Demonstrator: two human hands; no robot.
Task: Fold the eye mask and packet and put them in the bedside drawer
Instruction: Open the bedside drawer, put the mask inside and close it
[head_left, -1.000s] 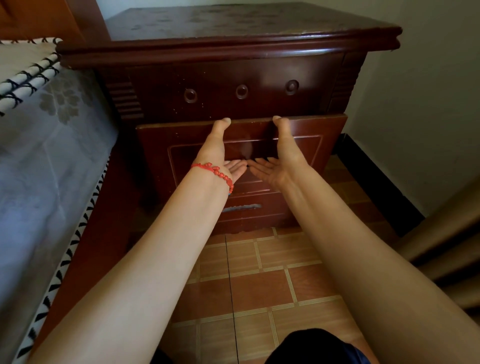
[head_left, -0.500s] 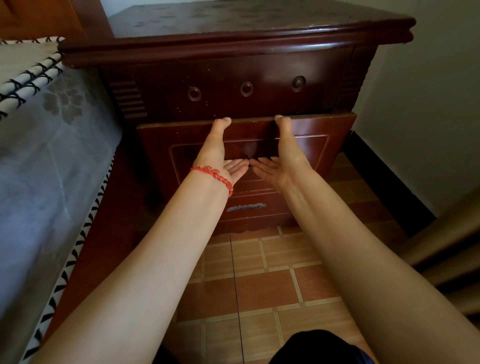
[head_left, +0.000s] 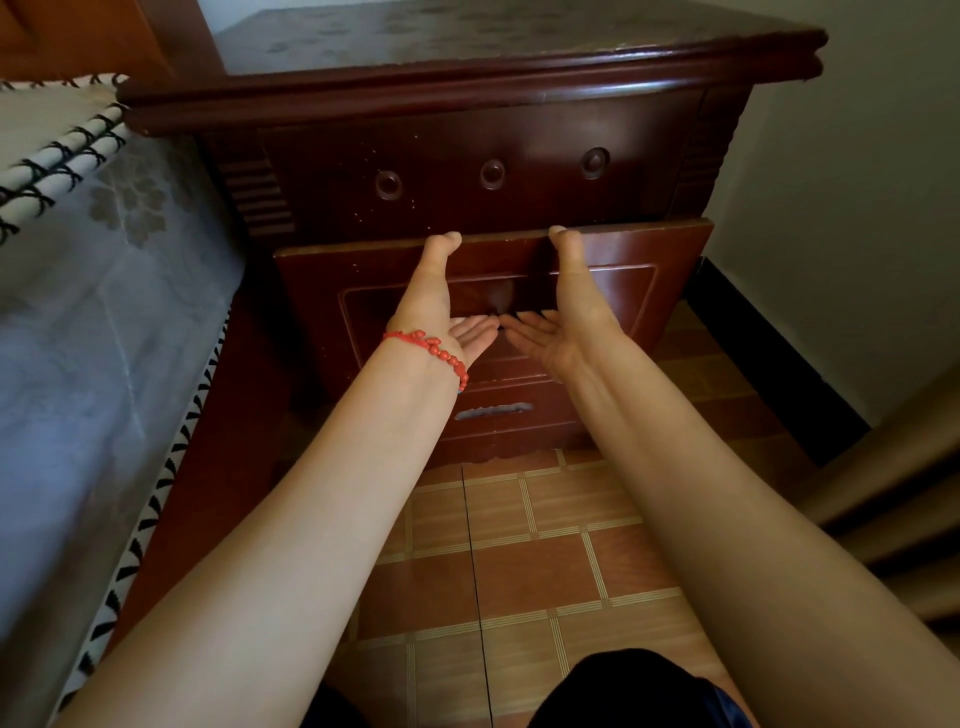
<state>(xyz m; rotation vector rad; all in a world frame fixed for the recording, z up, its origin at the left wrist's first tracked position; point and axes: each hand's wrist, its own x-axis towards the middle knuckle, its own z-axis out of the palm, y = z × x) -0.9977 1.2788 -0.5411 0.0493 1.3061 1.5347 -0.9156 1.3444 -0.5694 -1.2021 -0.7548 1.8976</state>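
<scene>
The dark red bedside cabinet (head_left: 467, 98) stands ahead, and its middle drawer (head_left: 670, 291) sticks out a little. My left hand (head_left: 441, 312), with a red bead bracelet on the wrist, has its thumb hooked over the drawer front's top edge. My right hand (head_left: 569, 312) holds the same edge beside it. Both palms face up, and the fingers meet low on the front panel. The drawer's inside is hidden from here. No eye mask or packet is in view.
A bed with a grey floral cover (head_left: 104, 322) runs along the left, close to the cabinet. A lower drawer with a metal handle (head_left: 493, 410) sits under my hands. The floor is brown tile (head_left: 519, 571). A white wall with dark skirting (head_left: 779, 364) and a tan curtain (head_left: 893, 483) stand on the right.
The view has shifted slightly closer and to the left. Both hands stay on the drawer front's top edge in the same hold; I cannot tell if the drawer moved.
</scene>
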